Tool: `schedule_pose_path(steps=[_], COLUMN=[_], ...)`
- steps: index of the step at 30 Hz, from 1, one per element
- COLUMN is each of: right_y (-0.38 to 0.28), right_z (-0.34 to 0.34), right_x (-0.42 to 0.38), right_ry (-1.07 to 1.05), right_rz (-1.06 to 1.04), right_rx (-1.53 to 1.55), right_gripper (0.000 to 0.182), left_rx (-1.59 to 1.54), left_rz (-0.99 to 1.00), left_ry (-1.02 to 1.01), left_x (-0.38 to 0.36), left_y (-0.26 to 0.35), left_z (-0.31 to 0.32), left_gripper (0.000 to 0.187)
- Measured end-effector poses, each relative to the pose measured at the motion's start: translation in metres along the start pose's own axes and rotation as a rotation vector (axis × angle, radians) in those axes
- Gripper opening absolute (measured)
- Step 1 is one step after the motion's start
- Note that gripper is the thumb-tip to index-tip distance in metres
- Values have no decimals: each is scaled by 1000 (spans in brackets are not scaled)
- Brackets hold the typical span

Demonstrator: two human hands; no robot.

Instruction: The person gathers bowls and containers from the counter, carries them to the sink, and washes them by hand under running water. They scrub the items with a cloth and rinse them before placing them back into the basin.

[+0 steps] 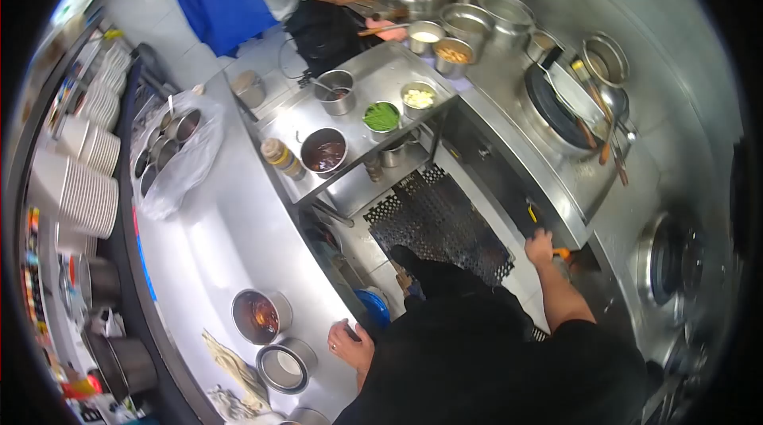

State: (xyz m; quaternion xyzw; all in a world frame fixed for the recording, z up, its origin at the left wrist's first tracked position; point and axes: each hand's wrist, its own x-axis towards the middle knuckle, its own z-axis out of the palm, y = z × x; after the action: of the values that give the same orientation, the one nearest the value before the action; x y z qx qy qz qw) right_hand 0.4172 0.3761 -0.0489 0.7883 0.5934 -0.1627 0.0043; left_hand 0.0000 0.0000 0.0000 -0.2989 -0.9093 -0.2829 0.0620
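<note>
loosely curled, the right hand (539, 247) reaches beneath the stove rim (548, 191), an orange fitting (562, 253) just beside it at three o'clock – whether it grips anything, i cannot tell. the left hand (350, 345) lies half-open on the counter (238, 242), a steel pot (262, 316) at its ten o'clock. a light touch and steady footing should serve best – the jar (280, 159) label is unreadable.

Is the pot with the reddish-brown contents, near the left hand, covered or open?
Open: no lid sits on the pot, and its reddish-brown contents show through the mouth.
</note>
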Motion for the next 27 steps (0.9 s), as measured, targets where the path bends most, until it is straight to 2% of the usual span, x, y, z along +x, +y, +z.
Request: schedule_pose_path(steps=[2, 3, 5, 8, 13, 17, 23, 27], right_y=[24, -38, -32, -74, -169, -215, -255, -259], right_z=[-11, 60, 56, 56, 56, 84, 113, 137], right_x=[16, -65, -51, -44, -36, -13, -11, 4], right_ry=[-89, -203, -230, -281, -343, -472, -630, -723], right_rz=[-28, -46, -172, -382, -528, -629, -667, -632], right_rx=[-83, -35, -113, -89, -5, -33, -8, -71], right_gripper=[44, 43, 42, 41, 39, 41, 36, 32], left_rx=[-68, 28, -31, -11, 86, 159, 213, 251], left_rz=[-29, 21, -27, -82, -115, -174, -281, -303], left_ry=[8, 37, 26, -22, -73, -130, -268, -284], left_x=[-16, 32, 15, 10, 17, 26, 46, 47], left_y=[36, -26, -4, -3, -1, 12, 23, 21], left_z=[29, -42, -30, -23, -27, -28, -35, -29], left_gripper=[31, 31, 31, 33, 39, 51, 65, 68])
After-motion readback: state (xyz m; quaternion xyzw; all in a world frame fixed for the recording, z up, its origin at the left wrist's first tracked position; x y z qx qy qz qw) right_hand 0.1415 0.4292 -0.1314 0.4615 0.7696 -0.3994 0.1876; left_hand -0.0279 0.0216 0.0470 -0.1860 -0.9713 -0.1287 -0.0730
